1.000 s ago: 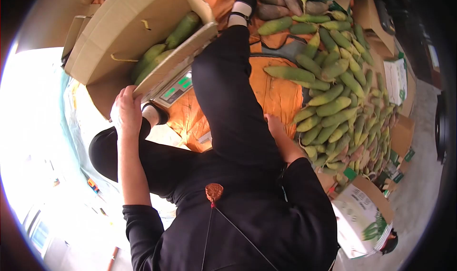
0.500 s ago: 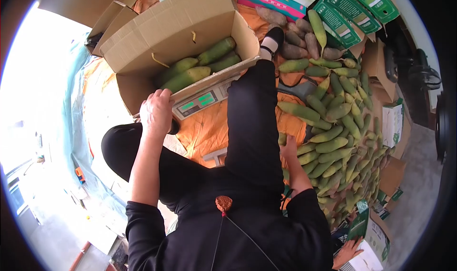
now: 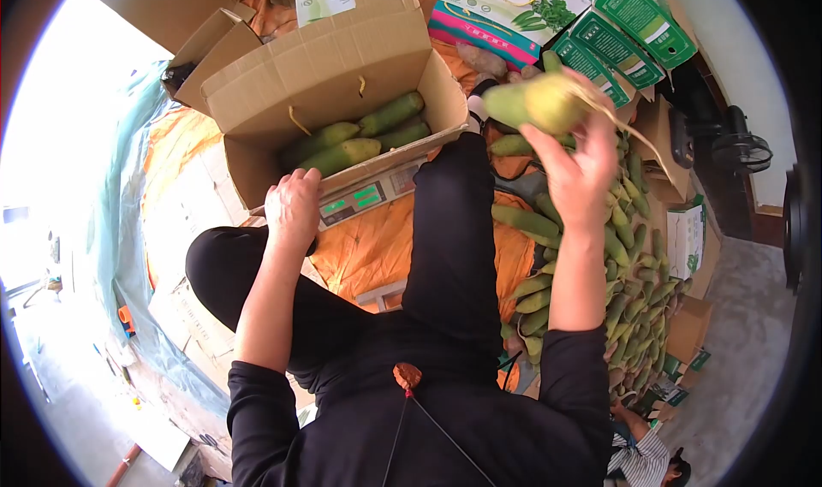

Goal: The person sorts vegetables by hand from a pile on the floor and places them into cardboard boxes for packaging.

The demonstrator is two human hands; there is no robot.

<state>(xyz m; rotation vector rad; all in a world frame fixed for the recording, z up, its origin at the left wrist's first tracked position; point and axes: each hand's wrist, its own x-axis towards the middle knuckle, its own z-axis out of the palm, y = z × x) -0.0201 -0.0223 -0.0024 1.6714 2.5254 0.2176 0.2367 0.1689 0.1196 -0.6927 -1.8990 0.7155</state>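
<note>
My right hand (image 3: 575, 166) is raised and holds a green-yellow radish (image 3: 535, 103) in the air above my right leg. My left hand (image 3: 293, 208) grips the near edge of an open cardboard box (image 3: 334, 63). Several green radishes (image 3: 360, 139) lie inside the box. The box sits on a weighing scale (image 3: 364, 198) with a green display. A large pile of green radishes (image 3: 629, 264) covers the orange sheet (image 3: 377, 243) to my right.
Green printed cartons (image 3: 599, 33) and flattened brown boxes (image 3: 218, 38) stand beyond the scale. More cartons (image 3: 689, 230) line the right side. Another person (image 3: 642, 457) sits at the lower right. A blue tarp (image 3: 120, 170) lies to the left.
My right hand rose from the pile on the floor with a radish in it. The view tilted, and the box and scale now sit lower and flatter in view.
</note>
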